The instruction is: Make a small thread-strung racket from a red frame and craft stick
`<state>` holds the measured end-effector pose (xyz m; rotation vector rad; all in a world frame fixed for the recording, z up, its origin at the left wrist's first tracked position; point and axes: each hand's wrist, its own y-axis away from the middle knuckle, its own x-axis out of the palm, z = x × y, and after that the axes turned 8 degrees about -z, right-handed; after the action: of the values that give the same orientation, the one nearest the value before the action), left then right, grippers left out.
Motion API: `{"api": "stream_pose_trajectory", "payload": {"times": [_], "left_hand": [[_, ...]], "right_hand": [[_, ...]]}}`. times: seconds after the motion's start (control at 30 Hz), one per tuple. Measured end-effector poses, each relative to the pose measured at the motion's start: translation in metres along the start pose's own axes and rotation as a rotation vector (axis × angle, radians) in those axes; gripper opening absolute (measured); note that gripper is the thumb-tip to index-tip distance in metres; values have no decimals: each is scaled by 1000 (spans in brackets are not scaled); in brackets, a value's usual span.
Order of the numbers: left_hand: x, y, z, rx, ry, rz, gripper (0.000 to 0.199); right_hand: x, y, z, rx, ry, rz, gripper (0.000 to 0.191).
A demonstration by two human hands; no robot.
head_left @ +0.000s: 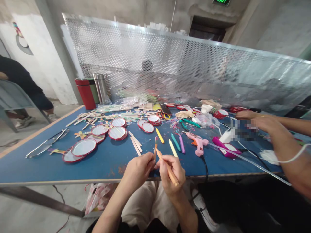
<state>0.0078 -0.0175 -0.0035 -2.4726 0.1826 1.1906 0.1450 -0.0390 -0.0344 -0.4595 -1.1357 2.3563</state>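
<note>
My left hand [141,165] is closed on an upright wooden craft stick [155,144], whose upper end is coloured pinkish and darker below. In my right hand [179,168], held like a pen, is an orange marker [170,172]; its tip meets or nearly meets the stick's side. Just beyond my hands lie a yellow marker [159,135], a pale yellow marker [173,145], a teal marker [176,142] and a purple marker [182,144]. Several plain craft sticks [136,145] rest to the left of them.
Round red-rimmed white discs [84,147] lie at left, near metal tongs [47,142]. A red flask [86,94] stands behind. At right are a pink glue gun [199,145], its cord, and a co-worker's arm [282,139]. A perforated screen [167,61] bounds the table's back.
</note>
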Motion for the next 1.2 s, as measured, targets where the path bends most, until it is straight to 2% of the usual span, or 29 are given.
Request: {"api": "stream_pose_trajectory", "payload": {"times": [0.23,0.53,1.2], "left_hand": [[-1,-1,0,-22,13,30,20],[1,-1,1,-9,32,3,20],[0,1,0,2,-22,0,19]], "right_hand": [[3,0,1,64,-32,-119,7],[0,-1,3,6,6,-51,9],[3,-6,3,-84,51,-37,10]]}}
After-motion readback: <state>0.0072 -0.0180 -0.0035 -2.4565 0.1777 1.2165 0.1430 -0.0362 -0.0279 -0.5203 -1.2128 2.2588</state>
